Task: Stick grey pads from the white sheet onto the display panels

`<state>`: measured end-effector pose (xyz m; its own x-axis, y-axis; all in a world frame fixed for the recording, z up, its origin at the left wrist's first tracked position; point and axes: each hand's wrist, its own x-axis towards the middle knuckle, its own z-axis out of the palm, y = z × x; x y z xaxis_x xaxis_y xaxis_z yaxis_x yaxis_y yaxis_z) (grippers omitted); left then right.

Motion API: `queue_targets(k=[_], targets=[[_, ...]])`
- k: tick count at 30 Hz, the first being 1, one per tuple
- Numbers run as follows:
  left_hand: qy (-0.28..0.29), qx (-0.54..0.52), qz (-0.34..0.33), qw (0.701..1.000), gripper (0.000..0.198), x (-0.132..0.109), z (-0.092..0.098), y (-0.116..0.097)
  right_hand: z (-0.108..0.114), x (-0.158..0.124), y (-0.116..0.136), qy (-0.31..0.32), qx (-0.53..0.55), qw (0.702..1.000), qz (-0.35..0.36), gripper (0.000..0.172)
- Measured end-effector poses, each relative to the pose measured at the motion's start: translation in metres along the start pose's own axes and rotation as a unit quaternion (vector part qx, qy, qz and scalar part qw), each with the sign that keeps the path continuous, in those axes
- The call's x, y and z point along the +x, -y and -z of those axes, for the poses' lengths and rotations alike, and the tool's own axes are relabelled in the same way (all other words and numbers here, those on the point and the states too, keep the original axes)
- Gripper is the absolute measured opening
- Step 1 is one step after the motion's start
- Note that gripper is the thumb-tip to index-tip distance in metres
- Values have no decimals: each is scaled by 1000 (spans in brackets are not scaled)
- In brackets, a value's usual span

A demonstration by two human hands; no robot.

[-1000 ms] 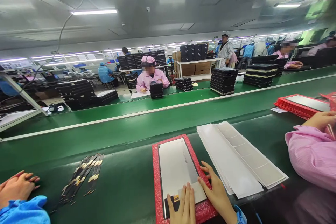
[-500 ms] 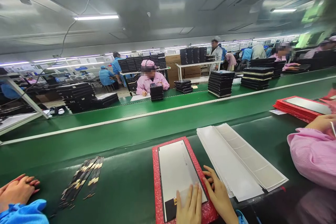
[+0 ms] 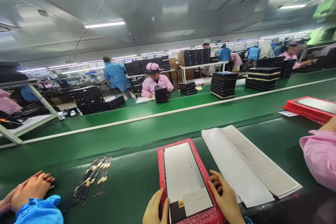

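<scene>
A long white panel (image 3: 185,178) lies in a red bubble-wrap tray (image 3: 199,161) on the dark green belt in front of me. My left hand (image 3: 153,210) grips the tray's near left edge, thumb on top. My right hand (image 3: 225,199) rests curled against the tray's near right edge, fingers bent on the red wrap. A small yellow tag (image 3: 181,203) and a dark patch mark the panel's near end. A stack of white and grey sheets (image 3: 246,166) lies just right of the tray.
Several thin black-and-gold strips (image 3: 91,180) lie to the left. A co-worker's clasped hands in a blue sleeve (image 3: 31,192) rest at far left; a pink sleeve (image 3: 319,154) at right. More red trays (image 3: 309,108) sit far right. Black stacks (image 3: 223,84) line the far conveyor.
My left hand slid off the panel's face to the tray's left edge. My right hand stayed at the right edge. The view shifted slightly right and up.
</scene>
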<state>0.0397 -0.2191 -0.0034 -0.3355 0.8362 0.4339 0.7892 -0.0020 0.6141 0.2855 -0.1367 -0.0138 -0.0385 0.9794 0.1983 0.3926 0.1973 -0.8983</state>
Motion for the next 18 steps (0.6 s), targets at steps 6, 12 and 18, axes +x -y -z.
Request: queue_targets(k=[6,12,18], targets=[[71,-211,207,953,55,33,8,-4,-2,-3,10,16,-84,996,37,32],[54,-209,252,943,64,42,6,-3,-6,-9,27,1,-127,983,132,29],[66,-210,247,944,56,47,3,6,-17,-13,33,-33,-93,980,174,28]])
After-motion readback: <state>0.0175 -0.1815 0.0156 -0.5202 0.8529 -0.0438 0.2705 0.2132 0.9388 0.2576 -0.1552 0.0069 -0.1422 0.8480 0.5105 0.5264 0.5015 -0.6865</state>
